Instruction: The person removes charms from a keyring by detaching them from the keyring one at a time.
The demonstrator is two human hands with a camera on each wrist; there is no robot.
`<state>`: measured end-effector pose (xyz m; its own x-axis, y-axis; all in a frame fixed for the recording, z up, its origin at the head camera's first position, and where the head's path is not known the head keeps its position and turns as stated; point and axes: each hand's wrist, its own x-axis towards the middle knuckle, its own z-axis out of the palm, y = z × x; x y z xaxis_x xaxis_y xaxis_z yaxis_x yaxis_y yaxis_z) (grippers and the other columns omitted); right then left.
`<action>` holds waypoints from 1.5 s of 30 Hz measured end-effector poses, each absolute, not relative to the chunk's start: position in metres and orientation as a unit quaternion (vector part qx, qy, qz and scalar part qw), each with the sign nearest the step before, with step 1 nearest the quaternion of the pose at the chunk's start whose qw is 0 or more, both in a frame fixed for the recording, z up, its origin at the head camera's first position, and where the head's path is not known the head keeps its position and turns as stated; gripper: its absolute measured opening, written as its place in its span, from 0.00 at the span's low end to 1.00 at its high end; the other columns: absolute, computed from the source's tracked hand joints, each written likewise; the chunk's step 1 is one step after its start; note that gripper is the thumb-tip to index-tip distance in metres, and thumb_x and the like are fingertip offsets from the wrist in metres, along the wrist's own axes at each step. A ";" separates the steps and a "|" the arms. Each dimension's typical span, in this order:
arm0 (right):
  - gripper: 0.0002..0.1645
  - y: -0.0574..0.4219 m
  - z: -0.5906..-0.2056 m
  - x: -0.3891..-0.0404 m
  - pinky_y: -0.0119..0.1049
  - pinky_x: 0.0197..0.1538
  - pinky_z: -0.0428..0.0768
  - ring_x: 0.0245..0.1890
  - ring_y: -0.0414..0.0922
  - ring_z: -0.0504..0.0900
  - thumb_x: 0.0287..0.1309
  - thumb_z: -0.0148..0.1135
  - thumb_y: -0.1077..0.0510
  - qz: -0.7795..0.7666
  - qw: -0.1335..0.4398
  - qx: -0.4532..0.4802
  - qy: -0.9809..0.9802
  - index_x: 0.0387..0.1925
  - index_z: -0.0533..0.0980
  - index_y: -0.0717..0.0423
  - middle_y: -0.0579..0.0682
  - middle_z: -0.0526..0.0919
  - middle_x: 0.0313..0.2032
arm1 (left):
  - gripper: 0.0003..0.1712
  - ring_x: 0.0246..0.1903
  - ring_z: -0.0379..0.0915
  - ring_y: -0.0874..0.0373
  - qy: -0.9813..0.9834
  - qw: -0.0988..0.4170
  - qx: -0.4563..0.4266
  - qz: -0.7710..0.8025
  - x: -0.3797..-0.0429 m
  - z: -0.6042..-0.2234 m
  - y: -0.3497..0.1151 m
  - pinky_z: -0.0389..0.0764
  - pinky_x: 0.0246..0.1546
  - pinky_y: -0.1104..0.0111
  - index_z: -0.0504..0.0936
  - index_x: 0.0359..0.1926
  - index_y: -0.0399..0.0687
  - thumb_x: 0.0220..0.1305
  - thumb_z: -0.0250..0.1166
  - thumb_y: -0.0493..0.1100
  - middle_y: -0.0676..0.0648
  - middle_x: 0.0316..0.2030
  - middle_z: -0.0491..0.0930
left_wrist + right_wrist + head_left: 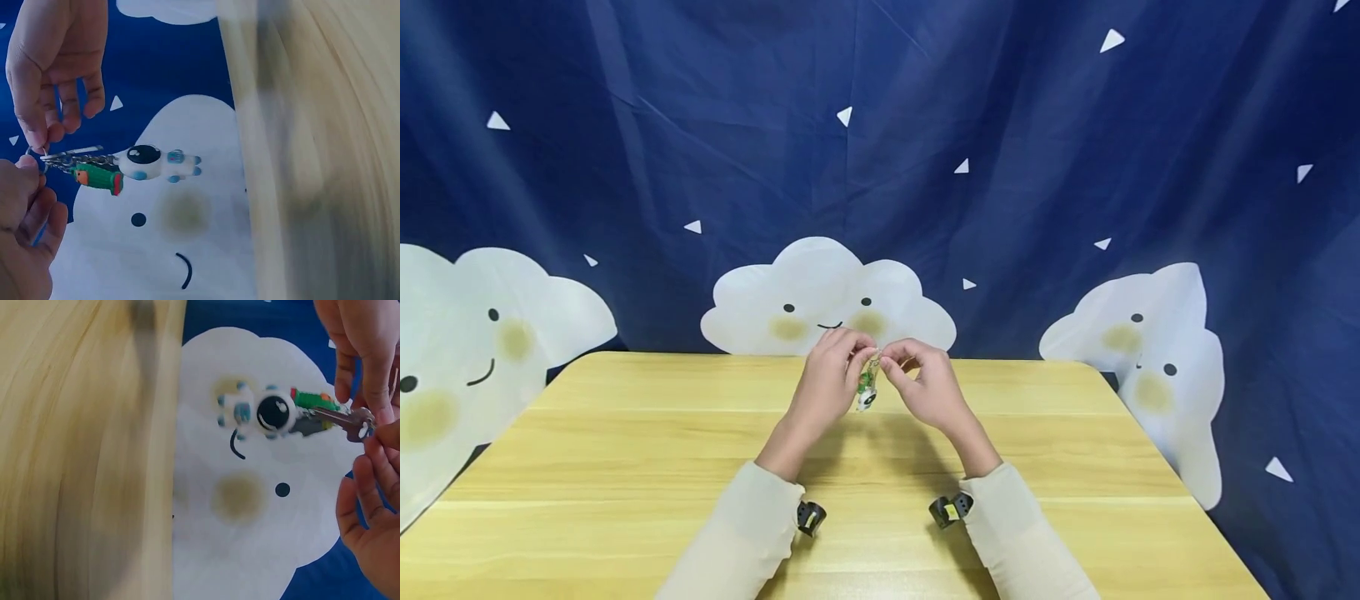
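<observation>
Above the far part of the table, my left hand and right hand meet at a keychain that hangs between them. In the left wrist view, thumb and fingertips of both hands pinch its metal ring. A white astronaut charm with a black visor dangles from a chain, beside a green charm with a red end. A metal key hangs close to the ring in the right wrist view. Fingertips hide part of the ring.
Beneath the hands is a light wooden table. Behind it hangs a dark blue curtain printed with white clouds and small triangles. Black wrist cameras sit by both cuffs.
</observation>
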<state>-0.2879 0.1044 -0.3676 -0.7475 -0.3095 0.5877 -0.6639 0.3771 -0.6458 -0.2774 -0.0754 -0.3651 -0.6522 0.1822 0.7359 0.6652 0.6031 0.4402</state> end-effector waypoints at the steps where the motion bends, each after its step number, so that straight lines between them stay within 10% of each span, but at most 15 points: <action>1: 0.03 0.104 -0.367 -0.288 0.42 0.41 0.83 0.32 0.42 0.81 0.68 0.65 0.62 0.477 0.191 0.300 -0.804 0.38 0.84 0.57 0.47 0.85 0.32 | 0.04 0.39 0.78 0.53 -0.826 0.325 -0.248 -0.388 -0.278 -0.366 -0.075 0.82 0.42 0.63 0.84 0.41 0.41 0.71 0.65 0.38 0.46 0.37 0.83; 32: 0.05 0.103 -0.363 -0.288 0.33 0.36 0.80 0.30 0.44 0.80 0.68 0.63 0.65 0.541 0.190 0.255 -0.778 0.40 0.84 0.61 0.51 0.85 0.30 | 0.07 0.35 0.83 0.58 -0.782 0.205 -0.180 -0.560 -0.269 -0.362 -0.076 0.84 0.42 0.65 0.87 0.43 0.43 0.70 0.69 0.42 0.49 0.34 0.88; 45: 0.09 0.111 -0.353 -0.284 0.31 0.23 0.66 0.21 0.42 0.69 0.67 0.60 0.66 0.524 0.039 0.268 -0.808 0.38 0.86 0.59 0.51 0.79 0.23 | 0.09 0.46 0.78 0.53 -0.780 0.384 -0.464 -0.170 -0.273 -0.363 -0.109 0.82 0.50 0.68 0.86 0.44 0.41 0.63 0.70 0.31 0.47 0.43 0.85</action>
